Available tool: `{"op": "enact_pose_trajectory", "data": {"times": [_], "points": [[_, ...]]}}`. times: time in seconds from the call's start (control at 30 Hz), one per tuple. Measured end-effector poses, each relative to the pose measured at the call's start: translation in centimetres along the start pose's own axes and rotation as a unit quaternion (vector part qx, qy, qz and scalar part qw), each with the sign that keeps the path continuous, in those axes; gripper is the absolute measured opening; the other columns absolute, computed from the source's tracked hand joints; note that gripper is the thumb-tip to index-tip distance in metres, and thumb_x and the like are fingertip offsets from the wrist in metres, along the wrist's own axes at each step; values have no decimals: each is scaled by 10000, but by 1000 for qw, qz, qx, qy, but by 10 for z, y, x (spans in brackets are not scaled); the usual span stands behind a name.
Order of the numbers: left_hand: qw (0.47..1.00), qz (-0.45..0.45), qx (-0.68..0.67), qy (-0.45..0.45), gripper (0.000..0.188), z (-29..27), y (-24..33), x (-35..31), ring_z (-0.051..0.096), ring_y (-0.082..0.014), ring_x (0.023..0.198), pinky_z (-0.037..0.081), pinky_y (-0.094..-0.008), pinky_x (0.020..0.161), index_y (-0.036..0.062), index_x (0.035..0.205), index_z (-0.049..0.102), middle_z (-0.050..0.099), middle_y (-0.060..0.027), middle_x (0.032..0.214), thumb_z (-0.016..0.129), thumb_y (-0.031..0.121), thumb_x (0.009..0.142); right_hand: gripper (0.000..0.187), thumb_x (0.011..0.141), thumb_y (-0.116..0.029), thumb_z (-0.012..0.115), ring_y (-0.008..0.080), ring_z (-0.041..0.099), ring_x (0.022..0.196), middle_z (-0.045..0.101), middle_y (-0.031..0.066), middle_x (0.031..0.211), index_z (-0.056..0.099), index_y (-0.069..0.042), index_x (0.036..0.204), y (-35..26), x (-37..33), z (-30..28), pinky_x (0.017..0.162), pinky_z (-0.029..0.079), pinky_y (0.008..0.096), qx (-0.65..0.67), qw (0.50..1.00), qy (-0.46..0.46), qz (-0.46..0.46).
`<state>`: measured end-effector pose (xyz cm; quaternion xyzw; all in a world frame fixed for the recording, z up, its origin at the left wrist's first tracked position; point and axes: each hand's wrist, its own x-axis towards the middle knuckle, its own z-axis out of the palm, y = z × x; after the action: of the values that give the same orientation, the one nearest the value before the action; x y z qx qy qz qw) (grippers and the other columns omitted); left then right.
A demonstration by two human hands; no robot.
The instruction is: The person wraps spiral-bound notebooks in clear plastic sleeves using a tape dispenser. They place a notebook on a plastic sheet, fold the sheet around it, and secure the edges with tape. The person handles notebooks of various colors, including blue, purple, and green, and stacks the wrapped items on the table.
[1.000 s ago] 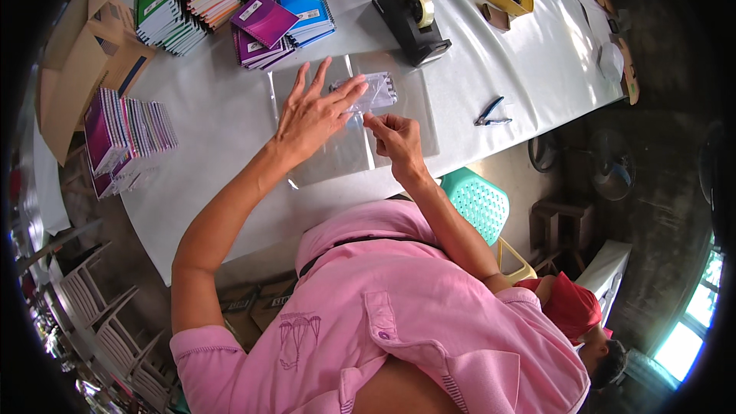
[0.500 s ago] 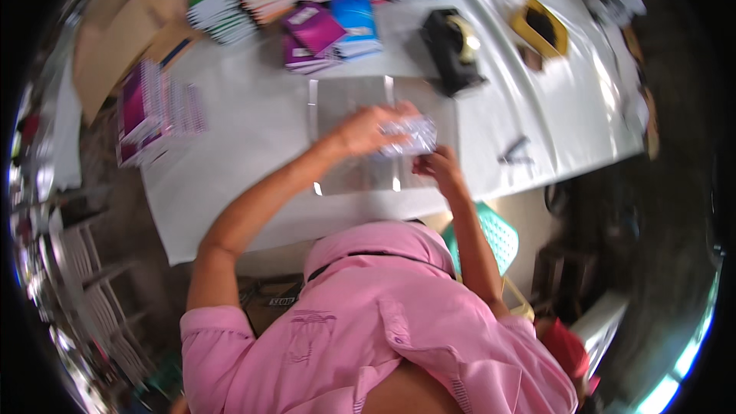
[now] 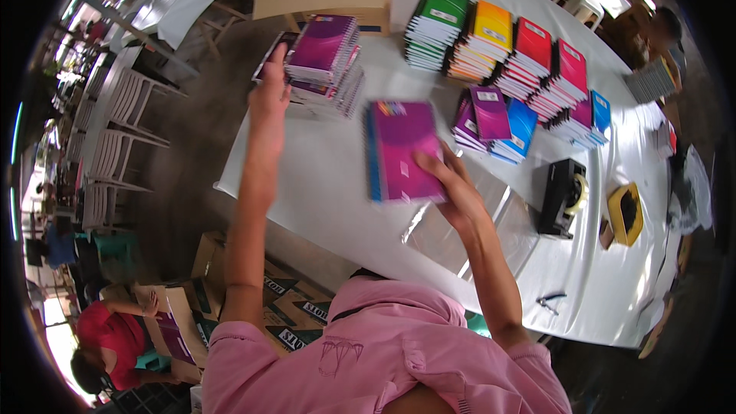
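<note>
Midway, seemingly: right hand (image 3: 452, 192) grips a blurred purple notebook (image 3: 402, 152) at centre frame, left hand (image 3: 270, 92) grasps the upper-left stack (image 3: 326, 57); clear wrap (image 3: 468, 230) unused.

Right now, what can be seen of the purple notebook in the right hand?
The purple notebook is a motion-blurred spiral-bound book with a glossy magenta cover and a blue strip along its left, bound edge. It is held above the white table, cover facing the camera, roughly upright in the picture. Only the right hand touches it, gripping the lower right corner.
</note>
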<state>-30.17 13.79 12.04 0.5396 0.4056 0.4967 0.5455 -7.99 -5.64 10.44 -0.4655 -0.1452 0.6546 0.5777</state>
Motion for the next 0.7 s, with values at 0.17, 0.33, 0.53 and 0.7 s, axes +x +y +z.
{"op": "enact_pose_trajectory", "data": {"times": [0.17, 0.33, 0.53, 0.7], "points": [[982, 91, 62, -155, 588, -112, 4, 44, 544, -157, 1110, 461, -314, 882, 187, 1386, 473, 531, -53, 1318, 526, 530, 912, 894, 794, -311, 759, 262, 493, 1212, 500, 172, 1309, 232, 33, 1430, -17, 106, 171, 1031, 386, 374, -62, 989, -117, -70], [987, -79, -124, -69, 502, -151, 15, 113, 603, -182, 1060, 484, -315, 911, 50, 1262, 553, 617, -88, 1191, 698, 265, 832, 574, 827, -369, 726, 308, 493, 1181, 549, 225, 1209, 559, 50, 1182, -23, 193, 218, 986, 401, 396, -391, 850, -69, -346], [975, -191, -102, -57, 476, -156, -52, 154, 614, -132, 1013, 479, -273, 881, 64, 1285, 554, 633, -28, 1170, 676, 206, 847, 570, 793, -288, 759, 400, 422, 1189, 469, 277, 1259, 551, 19, 1224, -22, 211, 129, 985, 386, 461, -492, 714, 79, -492], [961, -141, -88, -221, 567, -142, -57, 176, 604, -124, 1036, 478, -273, 893, 49, 1375, 472, 610, -46, 1219, 655, 152, 849, 722, 794, -234, 764, 375, 381, 1285, 329, 238, 1402, 400, -47, 1388, 0, 228, 99, 967, 444, 440, -423, 822, -20, -380]]}}
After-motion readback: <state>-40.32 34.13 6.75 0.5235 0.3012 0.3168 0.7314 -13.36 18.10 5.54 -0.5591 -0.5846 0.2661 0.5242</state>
